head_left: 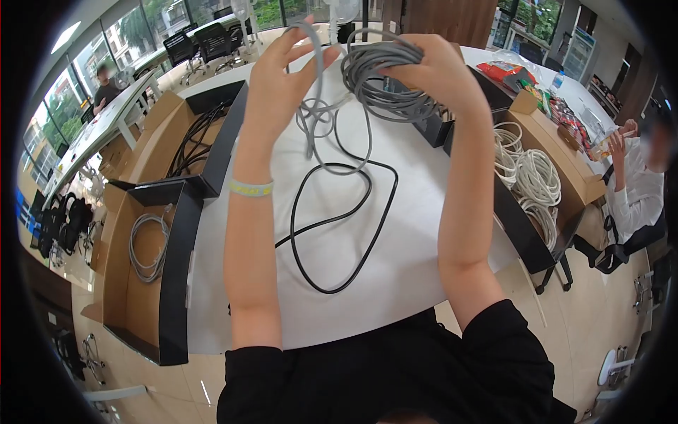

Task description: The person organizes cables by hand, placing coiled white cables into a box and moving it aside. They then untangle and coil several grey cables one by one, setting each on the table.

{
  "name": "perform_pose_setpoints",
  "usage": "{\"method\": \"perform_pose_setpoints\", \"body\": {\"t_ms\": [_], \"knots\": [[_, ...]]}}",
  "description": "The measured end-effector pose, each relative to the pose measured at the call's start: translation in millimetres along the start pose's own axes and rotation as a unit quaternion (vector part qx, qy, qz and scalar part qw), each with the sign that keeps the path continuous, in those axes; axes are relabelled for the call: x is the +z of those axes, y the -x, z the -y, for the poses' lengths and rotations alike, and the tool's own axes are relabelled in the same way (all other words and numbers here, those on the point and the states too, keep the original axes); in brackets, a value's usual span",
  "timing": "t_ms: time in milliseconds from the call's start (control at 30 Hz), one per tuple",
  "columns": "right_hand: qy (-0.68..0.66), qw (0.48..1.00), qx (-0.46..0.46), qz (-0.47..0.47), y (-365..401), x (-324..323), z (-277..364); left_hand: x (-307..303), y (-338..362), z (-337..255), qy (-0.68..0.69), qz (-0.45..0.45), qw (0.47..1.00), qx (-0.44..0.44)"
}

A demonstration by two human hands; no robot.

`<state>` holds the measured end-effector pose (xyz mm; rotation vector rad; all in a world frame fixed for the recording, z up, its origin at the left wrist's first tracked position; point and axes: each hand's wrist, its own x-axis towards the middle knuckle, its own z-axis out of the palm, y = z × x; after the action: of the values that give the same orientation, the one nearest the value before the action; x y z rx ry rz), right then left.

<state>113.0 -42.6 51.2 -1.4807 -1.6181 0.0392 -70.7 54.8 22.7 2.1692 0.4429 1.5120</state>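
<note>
My right hand [424, 71] is closed around a thick coil of grey cable [378, 63], held up above the table. Strands of the same cable hang below the coil and cross to the left. A loop of it runs by the fingertips and thumb of my left hand [286, 74], which has its fingers curled around the strand. Beneath both hands, a black cable [388, 212] lies in loose loops on the white table [417, 233].
On the left, one open box [145, 311] contains a small grey cable coil [148, 247]; another box [159, 141] holds black cables [198, 145]. At right, a box [526, 240] contains white cable coils [537, 177]. Snack packets [505, 73] lie beyond. A person [639, 169] sits at right.
</note>
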Motion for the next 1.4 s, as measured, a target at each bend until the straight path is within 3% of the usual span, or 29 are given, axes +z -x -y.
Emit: {"method": "perform_pose_setpoints", "body": {"t_ms": [67,133,167,200,233,267,333,433,500,667,733,767,833,933,967,1000,1067,1100,1133,1200,1233,1300,1333,1367,1400], "knots": [[0.045,0.998,-0.052,0.005,-7,6,-14,-4,5,-9,0.125,0.061,0.99,-0.011],[0.118,0.99,-0.071,0.033,-3,9,-8,-13,5,-6,0.008,0.162,0.987,0.004],[0.127,0.983,-0.121,0.058,-6,17,-11,-12,8,-6,-0.022,0.167,0.985,-0.023],[0.086,0.987,-0.068,0.121,2,9,11,-5,9,-21,-0.095,0.182,0.978,-0.027],[0.02,0.985,-0.11,0.127,1,20,9,-1,11,-32,-0.127,0.196,0.971,-0.046],[0.026,0.982,-0.153,0.104,2,30,11,2,13,-24,-0.142,0.181,0.973,-0.03],[0.087,0.977,-0.153,0.12,2,37,18,3,14,-9,-0.133,0.129,0.98,0.079],[0.106,0.97,-0.176,0.129,-8,49,14,3,10,-21,-0.108,0.161,0.98,0.053],[0.116,0.969,-0.173,0.13,-10,49,13,0,11,-38,-0.162,0.246,0.95,-0.108],[0.055,0.966,-0.196,0.157,-8,40,14,-4,15,-29,-0.119,0.225,0.963,-0.085],[-0.089,0.978,-0.152,0.11,-1,41,15,-8,17,-27,-0.101,0.2,0.973,-0.059],[-0.094,0.977,-0.155,0.113,-3,44,14,-15,18,-23,-0.113,0.189,0.974,-0.054],[-0.229,0.928,-0.236,0.176,-9,52,12,-27,16,-30,-0.154,0.188,0.967,-0.082],[-0.207,0.944,-0.215,0.139,-9,61,28,-64,11,12,-0.144,0.189,0.965,-0.107],[-0.208,0.95,-0.21,0.103,0,60,36,-81,10,27,-0.289,0.225,0.924,-0.113],[-0.215,0.947,-0.214,0.109,4,62,42,-79,14,20,-0.294,0.221,0.922,-0.12],[-0.045,0.962,-0.235,0.132,8,64,47,-52,21,6,-0.275,0.15,0.949,-0.026],[-0.088,0.962,-0.234,0.109,10,66,44,-47,20,14,-0.17,0.131,0.976,-0.032],[-0.087,0.962,-0.233,0.111,7,67,37,-51,19,16,-0.168,0.131,0.976,-0.033],[-0.143,0.927,-0.337,0.079,-8,66,24,-57,10,8,-0.21,0.192,0.955,-0.089],[-0.145,0.926,-0.339,0.081,-8,58,22,-55,9,6,-0.212,0.19,0.954,-0.092],[-0.141,0.943,-0.285,0.103,-6,47,18,-52,14,5,-0.339,0.14,0.93,0.004],[-0.168,0.938,-0.298,0.06,-9,49,13,-43,12,-7,-0.252,0.178,0.951,-0.01],[-0.134,0.968,-0.194,0.082,2,31,20,-32,7,-25,-0.172,0.206,0.963,-0.029],[-0.074,0.97,-0.232,0.021,-11,47,1,-30,5,-42,-0.257,0.209,0.941,-0.065]]}}
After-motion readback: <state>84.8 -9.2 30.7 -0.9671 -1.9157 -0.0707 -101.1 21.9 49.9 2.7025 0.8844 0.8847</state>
